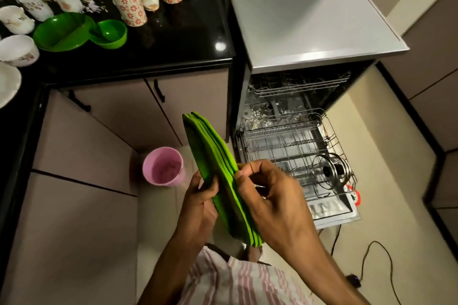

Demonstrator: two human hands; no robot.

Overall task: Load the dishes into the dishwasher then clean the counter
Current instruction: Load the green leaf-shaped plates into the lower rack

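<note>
Green plates [218, 168], a stack held on edge, sit between both hands above the floor, just left of the open dishwasher [309, 39]. About four rims show at the stack's edge, though the exact count is hard to tell. Its long axis runs from upper left, toward the cabinets, down to lower right, toward the person's striped shirt [238, 282]. The left hand [200, 205] grips the stack from the left, fingers curled round its back face. The right hand [275, 195] pinches the rims on the right side, thumb and fingertips closed on the outermost plate.

Inside the pulled-out lower rack [292, 141] one steel lid [330, 171] stands upright. The upper rack [300, 84] stays inside the machine. Lettering on the door's inner edge is too blurred to read, as is a red and white sticker [355, 197] by the rack.

On the black counter [186, 32] stand two green bowls [64, 31], touching, three cups with red flowers [128, 5], and several white cups [37, 5], with pale scraps strewn among them. One pink bucket [163, 166] stands on the floor beside the cabinets. A black cable [379, 255] trails across the floor at right.
</note>
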